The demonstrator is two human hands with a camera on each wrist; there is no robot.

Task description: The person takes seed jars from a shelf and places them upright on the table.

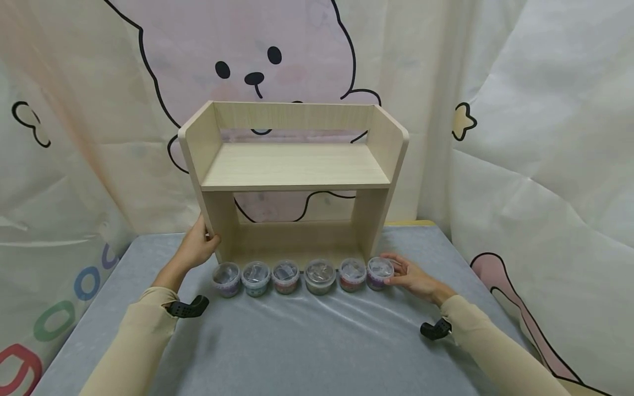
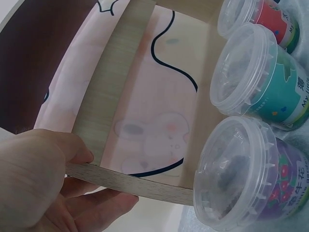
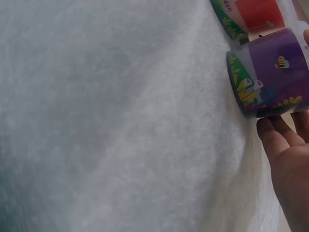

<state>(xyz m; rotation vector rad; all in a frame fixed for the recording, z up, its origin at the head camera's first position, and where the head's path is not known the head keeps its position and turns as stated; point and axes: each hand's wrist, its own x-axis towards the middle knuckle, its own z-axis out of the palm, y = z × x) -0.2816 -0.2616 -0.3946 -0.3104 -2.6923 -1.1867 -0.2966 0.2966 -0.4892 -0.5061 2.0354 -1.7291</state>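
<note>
A pale wooden two-tier shelf (image 1: pixel 295 165) stands on the grey table (image 1: pixel 317 341). My left hand (image 1: pixel 207 240) grips the lower edge of its left side panel (image 2: pixel 130 182); in the left wrist view the left hand (image 2: pixel 89 169) has its thumb on one face and its fingers on the other. Several small lidded jars stand in a row in front of the shelf. My right hand (image 1: pixel 389 270) holds the rightmost, purple-labelled jar (image 1: pixel 380 273), with fingers behind it and thumb in front. In the right wrist view the fingertips (image 3: pixel 275 137) touch that purple jar (image 3: pixel 273 72).
Next to my left hand stand a purple-labelled jar (image 2: pixel 244 176), a teal one (image 2: pixel 258 77) and a red one (image 2: pixel 256 14). A red-labelled jar (image 3: pixel 251 14) sits beside the one I hold. A cartoon-printed cloth (image 1: pixel 545 137) hangs behind and on both sides of the table.
</note>
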